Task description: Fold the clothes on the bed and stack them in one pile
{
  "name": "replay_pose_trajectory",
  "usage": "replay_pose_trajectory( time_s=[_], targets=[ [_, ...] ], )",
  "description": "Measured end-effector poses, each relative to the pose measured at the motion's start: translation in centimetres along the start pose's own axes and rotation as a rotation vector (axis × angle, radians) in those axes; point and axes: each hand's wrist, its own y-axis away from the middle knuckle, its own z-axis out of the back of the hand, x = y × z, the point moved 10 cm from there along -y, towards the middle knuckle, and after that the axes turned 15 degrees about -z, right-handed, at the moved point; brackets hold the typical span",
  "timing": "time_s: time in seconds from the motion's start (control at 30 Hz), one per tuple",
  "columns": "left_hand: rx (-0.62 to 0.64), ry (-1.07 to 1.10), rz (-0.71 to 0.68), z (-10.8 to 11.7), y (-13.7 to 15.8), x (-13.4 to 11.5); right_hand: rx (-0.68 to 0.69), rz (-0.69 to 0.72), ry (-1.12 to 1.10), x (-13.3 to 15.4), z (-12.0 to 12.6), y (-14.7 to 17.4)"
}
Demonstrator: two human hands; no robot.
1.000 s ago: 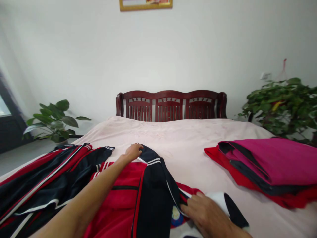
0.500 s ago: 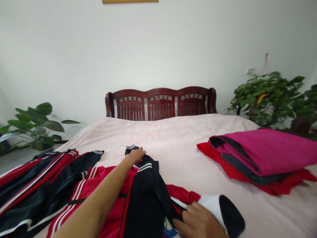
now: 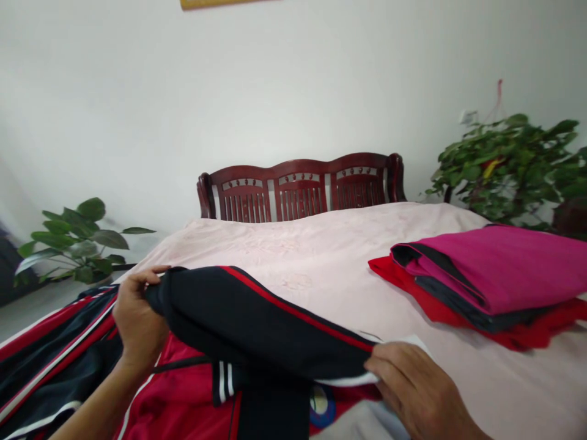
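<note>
A navy, red and white track jacket (image 3: 192, 400) lies on the bed in front of me, its lower part cut off by the frame. One navy sleeve with a red stripe (image 3: 270, 324) is stretched sideways across it, lifted a little. My left hand (image 3: 140, 318) is closed on the sleeve's left end, thumb and fingers round the cloth. At the other end, beside white fabric, my right hand (image 3: 417, 382) pinches the sleeve. Beneath the sleeve show a striped navy band (image 3: 224, 382) and part of a round blue-and-white emblem (image 3: 322, 406).
More navy and red striped clothing (image 3: 32, 360) lies at the left. On the right sits a folded stack, a magenta garment (image 3: 518, 269) over dark and red ones (image 3: 527, 336). A pink sheet (image 3: 293, 244) covers the bed, with a dark wooden backrest (image 3: 300, 189) behind and potted plants (image 3: 509, 171) at the sides.
My left hand has moved left and towards me, drawing the sleeve across the jacket. My right hand has shifted right and slightly up, still on the jacket. The view has tilted slightly.
</note>
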Motion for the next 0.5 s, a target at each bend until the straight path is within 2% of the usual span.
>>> replay_pose_trajectory(
  time_s=[0.03,0.1,0.17,0.23,0.3,0.37,0.4,0.47,0.5],
  targets=[
    [-0.02,-0.01,-0.027,-0.1,-1.0,-0.9,-0.001,-0.017,0.005,-0.4,0.0,-0.5],
    [-0.044,-0.017,-0.099,-2.4,-4.0,-2.5,0.015,-0.063,0.054,-1.9,-0.4,-2.4],
    [0.024,-0.001,-0.206,-7.9,-7.8,-3.6,0.062,-0.166,0.163,-4.6,-1.5,-5.3],
    [0.243,-0.007,-0.327,-15.3,-11.1,-4.5,0.152,-0.358,0.319,-8.8,-3.0,-8.3],
    [0.473,-0.062,-0.334,-21.7,-12.4,-3.9,0.298,-0.549,0.452,-12.9,-5.1,-9.7],
    [0.645,-0.149,-0.317,-25.0,-11.3,-2.9,0.468,-0.677,0.492,-15.7,-7.4,-9.0],
    [0.738,-0.189,-0.327,-25.7,-9.7,-2.4,0.539,-0.711,0.47,-16.4,-8.5,-8.0],
    [0.952,-0.254,-0.376,-25.5,-4.7,-1.3,0.605,-0.737,0.387,-16.9,-9.8,-5.4],
    [1.06,-0.291,-0.381,-24.7,-1.8,-0.2,0.596,-0.747,0.348,-17.0,-10.0,-4.0]
  ],
)
